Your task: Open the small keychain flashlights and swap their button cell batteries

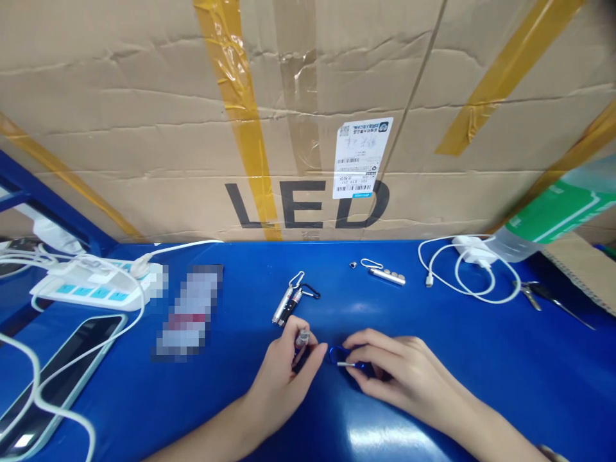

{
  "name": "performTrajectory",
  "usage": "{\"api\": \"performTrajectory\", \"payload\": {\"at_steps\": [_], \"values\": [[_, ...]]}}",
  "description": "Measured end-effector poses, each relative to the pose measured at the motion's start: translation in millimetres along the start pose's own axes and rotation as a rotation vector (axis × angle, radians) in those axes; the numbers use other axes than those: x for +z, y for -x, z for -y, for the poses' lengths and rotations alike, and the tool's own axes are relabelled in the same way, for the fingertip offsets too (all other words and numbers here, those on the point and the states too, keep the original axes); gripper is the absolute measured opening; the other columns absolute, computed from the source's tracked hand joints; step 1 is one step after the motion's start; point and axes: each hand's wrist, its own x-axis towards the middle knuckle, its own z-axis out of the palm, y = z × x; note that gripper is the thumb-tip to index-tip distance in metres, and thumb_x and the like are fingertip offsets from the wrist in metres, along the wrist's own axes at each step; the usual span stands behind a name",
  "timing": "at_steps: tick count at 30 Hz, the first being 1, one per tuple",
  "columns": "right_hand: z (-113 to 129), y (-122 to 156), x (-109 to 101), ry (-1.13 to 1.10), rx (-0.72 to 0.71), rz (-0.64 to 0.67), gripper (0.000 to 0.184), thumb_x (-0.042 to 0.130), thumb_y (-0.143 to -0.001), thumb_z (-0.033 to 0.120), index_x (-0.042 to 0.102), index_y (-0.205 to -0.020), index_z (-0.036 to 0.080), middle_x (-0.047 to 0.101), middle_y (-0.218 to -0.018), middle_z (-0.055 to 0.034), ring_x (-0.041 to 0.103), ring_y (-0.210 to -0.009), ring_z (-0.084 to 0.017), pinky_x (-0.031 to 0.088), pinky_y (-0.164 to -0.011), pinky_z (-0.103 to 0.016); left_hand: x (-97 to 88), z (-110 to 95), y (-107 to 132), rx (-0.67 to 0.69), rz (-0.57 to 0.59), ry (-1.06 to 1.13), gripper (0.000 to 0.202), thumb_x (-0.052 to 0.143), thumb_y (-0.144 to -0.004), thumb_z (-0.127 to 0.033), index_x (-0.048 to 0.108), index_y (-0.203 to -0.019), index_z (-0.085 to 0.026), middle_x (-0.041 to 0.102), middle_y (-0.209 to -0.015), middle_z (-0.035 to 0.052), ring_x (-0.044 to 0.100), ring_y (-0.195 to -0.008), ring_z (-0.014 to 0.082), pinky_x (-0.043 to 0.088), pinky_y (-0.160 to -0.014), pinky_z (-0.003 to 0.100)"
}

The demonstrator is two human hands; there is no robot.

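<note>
My left hand [276, 372] is closed around a small silvery cylindrical piece [303, 337], its end poking up between thumb and fingers. Just to the right, my right hand [404, 367] pinches a blue keychain flashlight with a blue carabiner [333, 353]; a thin silver pin [345, 364] juts from the fingers. Much of the blue body is hidden. Beyond my left hand lie a silver keychain flashlight [283, 304] and a black one [290, 308], side by side with their carabiners. Farther right rests a silver tube [380, 274] with several round button cells along it and a clip.
A large cardboard box [168, 141] walls off the back. At left are a power strip [91, 290], cables, a phone [72, 366] and a blurred packet [190, 311]. A charger with white cable [474, 250], a bottle [553, 212] and tweezers [563, 301] occupy the right.
</note>
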Motion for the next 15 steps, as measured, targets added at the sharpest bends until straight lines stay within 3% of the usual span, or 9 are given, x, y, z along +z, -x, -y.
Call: {"api": "performTrajectory", "payload": {"at_steps": [15], "values": [[10, 0, 0, 0.038, -0.153, -0.119, 0.016, 0.049, -0.089, 0.016, 0.062, -0.098, 0.015, 0.066, -0.096, -0.0045, 0.064, -0.081, -0.011, 0.049, -0.061, -0.018, 3.4, 10, 9, 0.12, 0.034, -0.028, 0.012, 0.043, -0.087, -0.024, 0.035, -0.079, -0.02, 0.046, -0.069, -0.0035, 0.042, -0.057, 0.009, 0.035, -0.055, 0.02]]}}
